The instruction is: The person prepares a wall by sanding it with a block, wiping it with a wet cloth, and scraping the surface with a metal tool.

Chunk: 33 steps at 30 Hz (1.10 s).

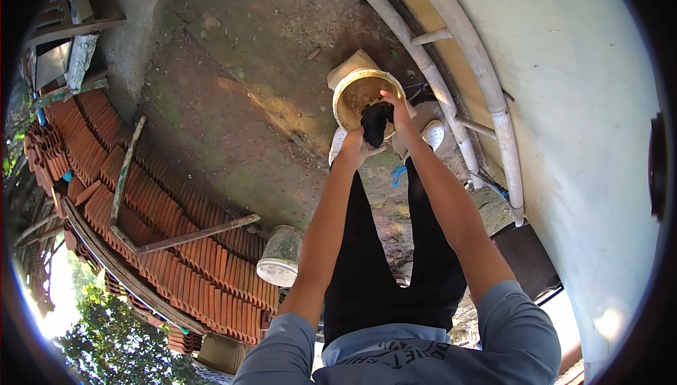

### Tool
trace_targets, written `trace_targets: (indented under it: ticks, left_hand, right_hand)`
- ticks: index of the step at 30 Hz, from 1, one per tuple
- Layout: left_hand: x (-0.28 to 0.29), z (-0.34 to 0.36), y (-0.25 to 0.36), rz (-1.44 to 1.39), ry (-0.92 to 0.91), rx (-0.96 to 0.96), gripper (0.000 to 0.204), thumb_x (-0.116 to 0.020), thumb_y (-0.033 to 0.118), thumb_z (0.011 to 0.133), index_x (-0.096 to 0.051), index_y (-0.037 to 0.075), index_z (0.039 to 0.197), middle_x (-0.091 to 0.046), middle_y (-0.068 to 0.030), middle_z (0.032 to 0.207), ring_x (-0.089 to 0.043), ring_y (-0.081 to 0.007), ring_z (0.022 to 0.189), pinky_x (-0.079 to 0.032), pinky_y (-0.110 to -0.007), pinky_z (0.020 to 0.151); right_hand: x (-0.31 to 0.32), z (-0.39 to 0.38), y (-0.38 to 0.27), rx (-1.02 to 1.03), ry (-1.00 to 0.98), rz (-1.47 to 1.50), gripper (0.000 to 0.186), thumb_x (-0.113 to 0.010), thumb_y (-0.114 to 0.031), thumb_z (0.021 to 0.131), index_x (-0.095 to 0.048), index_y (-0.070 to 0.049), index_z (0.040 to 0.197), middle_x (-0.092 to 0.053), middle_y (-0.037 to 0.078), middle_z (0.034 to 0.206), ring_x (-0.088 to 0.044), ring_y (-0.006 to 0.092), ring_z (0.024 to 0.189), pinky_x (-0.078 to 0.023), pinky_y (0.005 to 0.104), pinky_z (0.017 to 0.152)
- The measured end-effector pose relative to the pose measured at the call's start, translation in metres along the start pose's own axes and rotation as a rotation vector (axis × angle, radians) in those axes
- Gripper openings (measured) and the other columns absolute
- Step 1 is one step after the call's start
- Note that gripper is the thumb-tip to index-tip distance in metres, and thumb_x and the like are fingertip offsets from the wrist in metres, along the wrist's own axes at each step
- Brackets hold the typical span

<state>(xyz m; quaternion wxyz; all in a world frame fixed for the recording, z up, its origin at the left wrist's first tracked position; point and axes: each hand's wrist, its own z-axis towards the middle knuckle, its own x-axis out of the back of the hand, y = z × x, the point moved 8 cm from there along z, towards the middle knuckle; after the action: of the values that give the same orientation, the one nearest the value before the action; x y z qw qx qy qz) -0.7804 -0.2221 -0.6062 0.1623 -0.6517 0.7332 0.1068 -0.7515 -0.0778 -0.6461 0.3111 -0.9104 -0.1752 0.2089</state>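
Observation:
A dark, soft-looking bundle, apparently a black cloth [375, 124], is between my two hands at the near side of a round bucket [360, 92]. My left hand [361, 147] is closed around its lower left part, palm partly turned up. From the right, my right hand [400, 113] grips its upper right side, with the thumb lying over the bucket's opening. The bucket's inside is brownish, and the cloth covers part of its near rim. Exactly what the cloth is cannot be made out.
Stacked orange roof tiles [190, 244] fill the left, with a wooden frame [197, 234] against them. A whitish bucket [281, 254] lies beside the tiles. A bamboo ladder [451, 39] leans along the pale wall [578, 103] at right. My light shoes flank the bucket.

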Motion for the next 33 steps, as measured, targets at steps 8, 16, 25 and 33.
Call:
trace_targets:
  ticks: [8,16,25,33]
  left_hand:
    - [0.005,-0.014,0.012,0.571,-0.065,-0.085,0.045,-0.04,0.02,0.097,-0.042,0.01,0.142,-0.057,-0.0087,0.124,-0.058,-0.0264,0.114,-0.045,-0.061,0.099]
    - [-0.021,-0.034,0.015,-0.009,-0.212,-0.06,0.053,-0.053,0.043,0.097,-0.046,0.01,0.138,-0.055,-0.0116,0.121,-0.056,-0.0296,0.113,-0.046,-0.058,0.098]
    - [-0.016,-0.018,0.031,0.584,-0.062,-0.044,0.039,-0.079,0.04,0.082,-0.06,0.009,0.097,-0.053,0.0021,0.07,-0.047,-0.0119,0.054,-0.038,-0.028,0.049]
    - [-0.025,-0.002,0.052,1.086,0.024,-0.849,0.041,-0.077,0.04,0.084,-0.059,0.004,0.087,-0.047,0.0026,0.06,-0.044,-0.0103,0.047,-0.034,-0.031,0.043]
  right_hand:
    - [-0.023,-0.02,0.012,-0.628,-0.022,-0.333,0.047,-0.08,-0.047,0.075,-0.06,-0.017,0.106,-0.063,0.0,0.084,-0.061,0.012,0.07,-0.051,0.0295,0.062]
    - [-0.03,-0.018,0.017,-0.567,0.081,-0.2,0.021,-0.076,-0.021,0.075,-0.067,-0.006,0.087,-0.063,0.004,0.08,-0.06,0.0149,0.066,-0.047,0.0324,0.055]
    - [-0.028,0.014,0.017,-0.321,0.023,-0.571,0.039,-0.081,-0.026,0.073,-0.069,0.002,0.098,-0.068,0.01,0.085,-0.063,0.0189,0.067,-0.05,0.0371,0.06]
    - [-0.006,0.016,0.023,-0.194,0.045,-0.44,0.047,-0.075,-0.036,0.082,-0.063,-0.001,0.112,-0.067,0.005,0.082,-0.062,0.0174,0.067,-0.05,0.0328,0.06]
